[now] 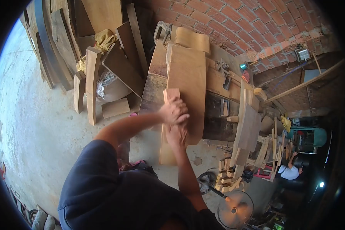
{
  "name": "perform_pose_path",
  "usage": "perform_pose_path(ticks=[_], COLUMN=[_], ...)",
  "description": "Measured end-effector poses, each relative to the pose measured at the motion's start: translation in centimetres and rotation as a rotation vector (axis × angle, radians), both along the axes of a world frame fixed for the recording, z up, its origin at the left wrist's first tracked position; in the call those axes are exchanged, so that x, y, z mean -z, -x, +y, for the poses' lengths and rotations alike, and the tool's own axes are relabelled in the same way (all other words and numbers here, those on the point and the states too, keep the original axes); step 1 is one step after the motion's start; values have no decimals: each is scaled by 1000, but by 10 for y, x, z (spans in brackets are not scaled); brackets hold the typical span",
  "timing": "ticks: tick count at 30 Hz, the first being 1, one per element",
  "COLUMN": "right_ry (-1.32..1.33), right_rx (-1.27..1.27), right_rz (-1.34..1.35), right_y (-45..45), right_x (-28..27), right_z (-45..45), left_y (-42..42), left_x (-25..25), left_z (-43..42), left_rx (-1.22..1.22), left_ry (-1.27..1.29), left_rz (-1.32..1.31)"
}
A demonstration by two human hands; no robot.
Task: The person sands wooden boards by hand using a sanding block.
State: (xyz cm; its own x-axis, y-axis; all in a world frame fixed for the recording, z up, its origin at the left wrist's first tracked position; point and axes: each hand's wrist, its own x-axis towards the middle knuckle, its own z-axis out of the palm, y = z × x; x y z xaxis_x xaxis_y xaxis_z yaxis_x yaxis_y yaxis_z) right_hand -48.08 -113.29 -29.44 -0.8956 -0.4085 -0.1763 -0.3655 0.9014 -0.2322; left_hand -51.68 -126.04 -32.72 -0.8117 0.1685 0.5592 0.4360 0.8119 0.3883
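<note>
A wide, smooth wooden board (188, 76) with a rounded near corner lies lengthwise on the workbench (151, 94). Along its left edge, a narrow wooden block (172, 92) sticks out in front of my hands. My left hand (174, 110) is closed over this block, fingers curled. Just behind it, my right hand (176, 134) is wrapped on the same piece, its thumb side near my left hand. Most of the block is covered by both hands, so its underside cannot be seen. Under the near end, a paler wood piece (168, 155) juts toward me.
A metal clamp (163, 32) grips the bench's far left corner. Tools (225, 73) lie on the right, before a brick wall (218, 19). Planks (91, 84) and a sack (113, 87) stand left. A fan (235, 210) is near lower right; another person (289, 171) works beyond.
</note>
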Motion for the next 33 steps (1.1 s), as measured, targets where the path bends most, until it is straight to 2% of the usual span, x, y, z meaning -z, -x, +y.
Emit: perform_pose_path(ticks=[2,4,7,11,13,16,18,21,24,29,33], right_ry=[70,60,73,45,-90,-126,-16,-26,-8,8,-26], right_rx=[-48,-97,-99,-171,-30,-132,-38,-10,-23,-96,-126], right_rz=[176,184,131,137,83,120,130,184,180,156,84], right_y=[-62,-107,-118,-80,-44,41,87,168,234,235,164], right_x=[7,12,16,17,3,37,-1,-8,-10,-1,2], right_z=[42,70,78,50,19,-15,-70,-130,-168,-151,-89], left_y=[-56,-99,-113,-78,-41,30,85,172,233,226,149], left_x=[-6,-5,-8,0,-6,-12,-8,-1,-11,-11,-13], left_z=[35,62,66,38,10,-41,-75,-126,-163,-150,-91], left_rx=[87,122,181,176,151,105,73,-11,-89,-156,-106], left_ry=[-1,-38,-58,-114,-113,-122,-156,-97,-31,-3,-19], left_rz=[-72,-100,-156,-65,-52,-5,85,110,-75,-37,-44])
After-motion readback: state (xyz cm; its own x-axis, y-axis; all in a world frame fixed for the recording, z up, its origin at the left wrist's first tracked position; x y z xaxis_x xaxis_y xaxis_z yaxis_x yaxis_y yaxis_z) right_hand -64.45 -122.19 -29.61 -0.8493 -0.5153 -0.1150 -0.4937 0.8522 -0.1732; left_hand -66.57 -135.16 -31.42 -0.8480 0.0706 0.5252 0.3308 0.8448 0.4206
